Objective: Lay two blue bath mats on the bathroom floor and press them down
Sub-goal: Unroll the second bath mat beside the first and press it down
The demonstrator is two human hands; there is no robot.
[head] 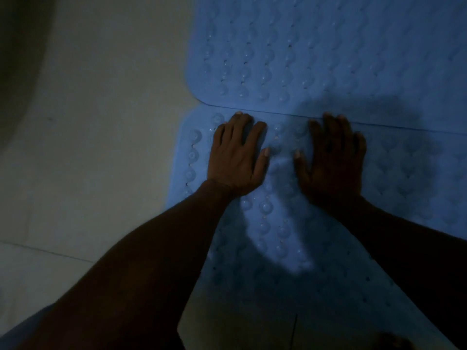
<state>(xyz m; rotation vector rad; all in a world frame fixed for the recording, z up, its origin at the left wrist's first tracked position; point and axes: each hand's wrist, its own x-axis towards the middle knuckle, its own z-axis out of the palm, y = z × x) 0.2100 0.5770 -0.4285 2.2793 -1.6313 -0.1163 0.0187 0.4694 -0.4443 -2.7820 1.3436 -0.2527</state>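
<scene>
1. Nearest the lens: two bare forearms entering from the lower edge, left forearm crossing the lower left, right forearm from the lower right, both reaching up-frame onto the near mat (273,223).
2. Left hand (237,157) flat, palm down, fingers loosely spread, thumb angled toward centre. Right hand (333,160) likewise flat and spread, in deep shadow; contact at the fingertips probably full, hard to confirm in this light.
3. Key relation: seam with the far mat (316,51) just beyond both sets of fingertips, running across the frame left to right, dipping slightly to the right. Far edge appears to overlap the near mat.
4. Left hand close to the near mat's rounded upper-left corner; unpressed area mostly right and below.
5. Mats: pale blue, rubbery, rows of round bumps and small holes. Pale floor (101,122) at left.
</scene>
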